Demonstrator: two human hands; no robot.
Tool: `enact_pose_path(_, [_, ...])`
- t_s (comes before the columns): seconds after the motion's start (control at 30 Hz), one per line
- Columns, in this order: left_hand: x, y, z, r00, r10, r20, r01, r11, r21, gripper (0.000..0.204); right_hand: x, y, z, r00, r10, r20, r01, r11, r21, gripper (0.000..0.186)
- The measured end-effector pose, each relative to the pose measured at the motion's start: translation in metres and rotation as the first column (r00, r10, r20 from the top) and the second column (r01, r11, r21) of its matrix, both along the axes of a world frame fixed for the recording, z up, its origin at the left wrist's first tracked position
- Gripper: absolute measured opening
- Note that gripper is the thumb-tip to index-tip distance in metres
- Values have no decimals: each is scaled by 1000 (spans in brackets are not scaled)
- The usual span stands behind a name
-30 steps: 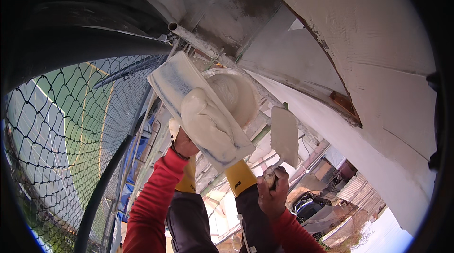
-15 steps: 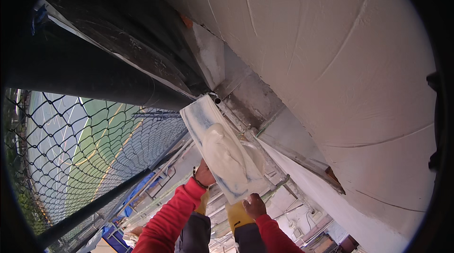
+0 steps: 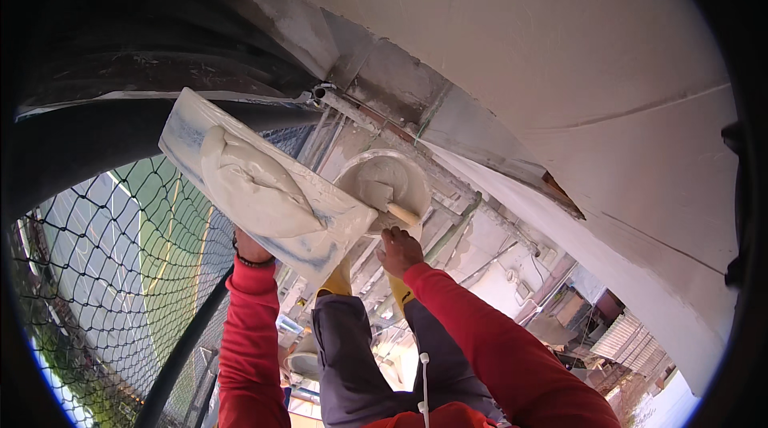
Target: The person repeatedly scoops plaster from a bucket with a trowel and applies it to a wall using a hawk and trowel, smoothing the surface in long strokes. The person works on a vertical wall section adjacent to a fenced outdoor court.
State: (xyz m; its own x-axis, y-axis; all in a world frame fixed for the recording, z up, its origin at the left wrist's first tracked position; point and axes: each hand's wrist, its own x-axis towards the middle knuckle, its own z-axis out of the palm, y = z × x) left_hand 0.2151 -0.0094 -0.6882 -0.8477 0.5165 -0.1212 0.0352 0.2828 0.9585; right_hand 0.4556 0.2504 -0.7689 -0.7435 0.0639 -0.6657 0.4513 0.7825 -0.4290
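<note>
Facing the surroundings, we see one chain-link fence (image 3: 172,248) at eight o'clock and one pale plastered wall (image 3: 592,52) at two. Our left hand (image 3: 254,247) sits under one board (image 3: 190,130) at nine, bearing one mound of plaster (image 3: 256,184), its grip hidden; at centre one bucket (image 3: 414,176) holds one wooden-handled trowel (image 3: 402,214), and our right hand (image 3: 402,252), fingers bent, is at six, clamped or not we cannot tell.
</note>
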Motion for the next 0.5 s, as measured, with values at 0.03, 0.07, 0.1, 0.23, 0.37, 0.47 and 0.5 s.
enact_pose_path(0.03, [-4, -9, -4, 999, -14, -40, 12, 998, -55, 54, -14, -26, -16, 998, -8, -67, 9, 1000, 20, 48])
enact_pose_path(0.07, [-8, -17, -10, 1000, -9, -27, 8, 998, -69, 55, -27, -47, -33, 996, -2, -86, 5, 999, 38, 48])
enact_pose_path(0.1, [-12, -25, -19, 998, -13, 66, 13, 1000, 10, 58, -42, -65, -50, 986, -37, -164, 49, 996, 74, 54])
enact_pose_path(0.23, [-15, -67, -54, 981, -39, 189, 40, 999, -2, 71, -90, -106, -120, 957, -85, -276, 154, 959, 237, 62])
enact_pose_path(0.37, [-12, -98, -85, 812, -468, -350, 172, 764, -622, 69, -103, -117, -142, 966, -102, -238, 151, 969, 196, 56])
enact_pose_path(0.47, [-10, -98, -98, 893, -404, -198, 269, 833, -484, 63, -84, -127, -106, 873, -449, -191, 399, 882, -251, 49])
enact_pose_path(0.5, [-10, -95, -99, 904, -394, -167, 295, 857, -422, 62, -77, -125, -90, 783, -562, -268, 494, 823, -282, 45])
